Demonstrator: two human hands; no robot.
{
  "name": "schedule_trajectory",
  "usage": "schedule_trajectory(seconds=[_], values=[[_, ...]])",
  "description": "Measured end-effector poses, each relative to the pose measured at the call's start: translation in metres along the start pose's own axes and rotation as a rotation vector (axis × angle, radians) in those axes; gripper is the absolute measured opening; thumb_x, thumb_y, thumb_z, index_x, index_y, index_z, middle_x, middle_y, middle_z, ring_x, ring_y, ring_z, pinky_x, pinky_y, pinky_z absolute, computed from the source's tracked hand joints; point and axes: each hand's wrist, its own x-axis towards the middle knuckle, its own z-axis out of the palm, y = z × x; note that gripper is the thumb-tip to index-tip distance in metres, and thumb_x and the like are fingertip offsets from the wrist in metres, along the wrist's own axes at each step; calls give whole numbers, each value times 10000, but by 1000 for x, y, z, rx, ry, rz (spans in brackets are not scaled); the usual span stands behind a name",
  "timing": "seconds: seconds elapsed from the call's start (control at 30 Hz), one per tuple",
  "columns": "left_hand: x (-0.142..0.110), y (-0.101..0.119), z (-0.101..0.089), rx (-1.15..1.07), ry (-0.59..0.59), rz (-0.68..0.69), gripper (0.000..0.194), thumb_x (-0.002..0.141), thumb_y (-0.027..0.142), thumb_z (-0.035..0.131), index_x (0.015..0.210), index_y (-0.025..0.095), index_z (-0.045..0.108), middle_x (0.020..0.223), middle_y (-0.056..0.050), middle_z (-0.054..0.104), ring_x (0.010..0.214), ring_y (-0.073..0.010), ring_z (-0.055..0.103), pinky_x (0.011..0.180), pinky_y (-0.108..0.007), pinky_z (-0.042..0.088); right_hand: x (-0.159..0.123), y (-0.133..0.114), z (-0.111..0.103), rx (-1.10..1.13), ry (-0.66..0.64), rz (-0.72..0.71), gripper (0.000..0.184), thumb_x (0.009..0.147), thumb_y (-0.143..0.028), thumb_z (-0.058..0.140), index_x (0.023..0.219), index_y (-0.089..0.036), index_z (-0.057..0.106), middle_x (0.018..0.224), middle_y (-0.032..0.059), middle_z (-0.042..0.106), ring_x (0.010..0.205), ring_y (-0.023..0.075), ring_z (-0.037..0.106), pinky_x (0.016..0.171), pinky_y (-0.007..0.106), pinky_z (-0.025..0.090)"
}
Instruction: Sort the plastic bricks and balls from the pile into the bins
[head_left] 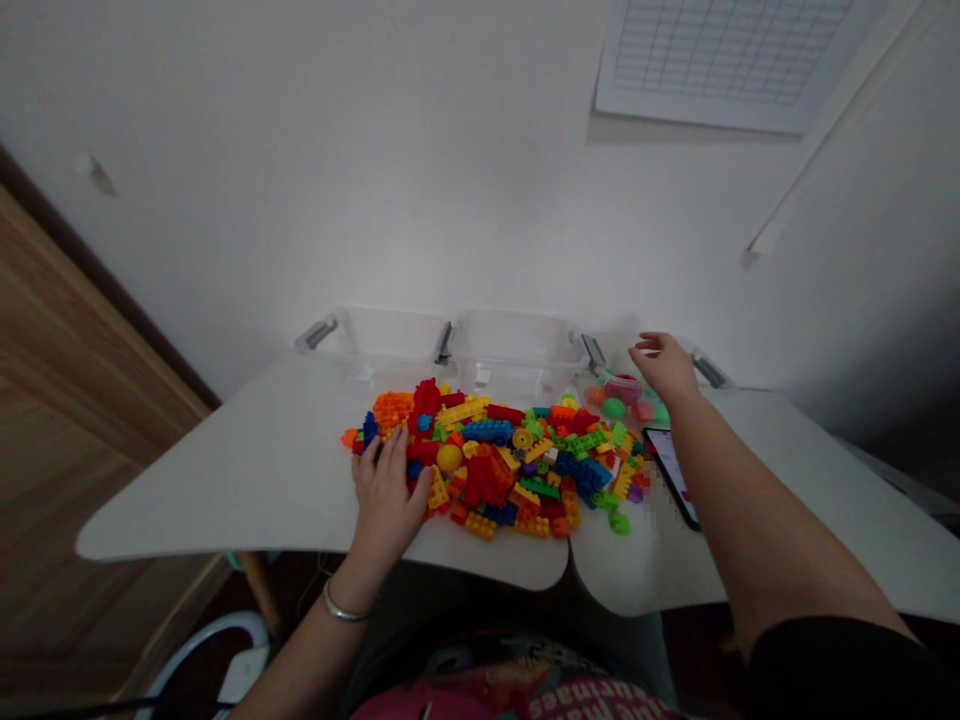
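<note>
A heap of toy building bricks [521,490] in many colours lies across the table in front of me. My left hand [386,495] rests on the heap's left side with its fingers spread, and no brick shows in its grasp. Near its fingertips are orange and blue bricks, and a yellow ball [449,458] sits just right of the thumb. My right hand [664,368] is raised over the right clear bin, fingers apart, holding nothing I can see. Inside that bin are several round pieces, among them a green ball [613,408] and an orange one [595,396].
Two more clear plastic bins, a left one [394,330] and a middle one [517,345], stand along the wall behind the heap. A phone [673,480] lies beneath my right forearm. The white table [247,470] has a seam near the front. A gridded paper [720,60] hangs above.
</note>
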Motion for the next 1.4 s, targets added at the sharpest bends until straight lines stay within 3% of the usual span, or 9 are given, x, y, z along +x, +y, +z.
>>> schedule_trajectory(seconds=[0.2,0.3,0.4,0.63,0.83,1.0,1.2,1.4], values=[[-1,0,-1,19,-9,9,608,904,412,438,1422,94,459,1424,-147,541,1348,-368,357,1155,-586,219,-31,-37,2,520,274,-98,402,720,-352,607,1084,-181,587,1024,84,696,848,183,651,820,392,532],[-1,-1,0,21,-15,4,609,905,406,442,1429,96,450,1429,-146,536,1350,-366,353,1157,-590,215,-61,-66,13,660,152,-138,370,728,-365,632,1060,-210,584,1022,70,691,879,183,648,822,393,539],[-1,-1,0,17,-16,14,613,905,411,445,1431,96,446,1430,-149,534,1352,-368,347,1153,-595,223,-97,-97,29,709,-55,-202,350,737,-369,626,1044,-205,596,1016,78,696,869,189,651,812,392,542],[0,-1,-1,-14,-8,21,622,898,413,458,1435,100,439,1413,-158,543,1338,-380,356,1133,-607,259,-168,-143,64,374,-430,-582,249,805,-257,625,1041,-195,673,1075,81,709,1040,222,617,975,417,463],[-1,-4,2,-20,19,39,593,918,407,415,1430,110,449,1407,-160,545,1336,-369,359,1133,-609,260,-193,-157,74,138,-642,-788,266,819,-243,662,1070,-168,703,1100,88,708,1094,228,585,1042,388,407],[0,-6,5,-27,25,42,556,930,372,392,1421,120,457,1432,-169,505,1361,-350,344,1142,-579,271,-195,-170,78,-41,-714,-869,317,825,-284,666,1106,-143,706,1114,106,706,1118,251,571,1069,403,370],[-3,1,-1,15,50,-40,528,932,383,422,1381,111,490,1559,-220,247,1447,-378,231,1165,-605,188,-191,-174,87,-200,-742,-897,372,823,-339,652,1130,-136,703,1130,122,685,1131,269,554,1042,387,390],[-2,2,-2,6,35,-75,513,901,364,465,1360,142,524,1552,-186,290,1453,-380,193,1167,-599,204,-191,-175,88,-297,-719,-839,375,816,-393,638,1079,-142,731,1091,130,692,1119,282,546,1027,392,397]])
